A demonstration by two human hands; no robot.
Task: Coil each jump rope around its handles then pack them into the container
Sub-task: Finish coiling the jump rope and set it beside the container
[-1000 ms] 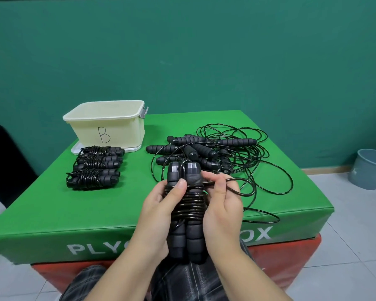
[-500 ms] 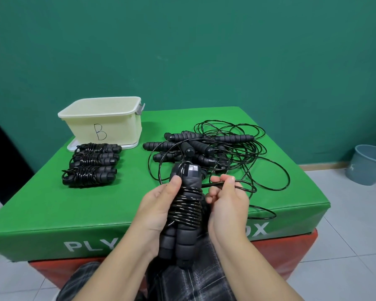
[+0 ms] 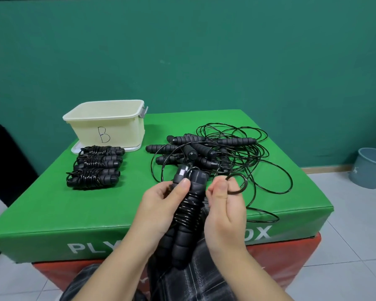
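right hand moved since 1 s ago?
Yes. The right hand has come off the handles to the right, now pinching a cord loop beside them.

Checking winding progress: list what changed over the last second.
The left hand tilted the handle pair leftward. The right hand now pinches a small cord loop instead of a straight run. Coiled ropes, container and loose pile unchanged.

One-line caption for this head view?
Left hand grips paired handles; right hand pinches cord mid-coil, container beyond.
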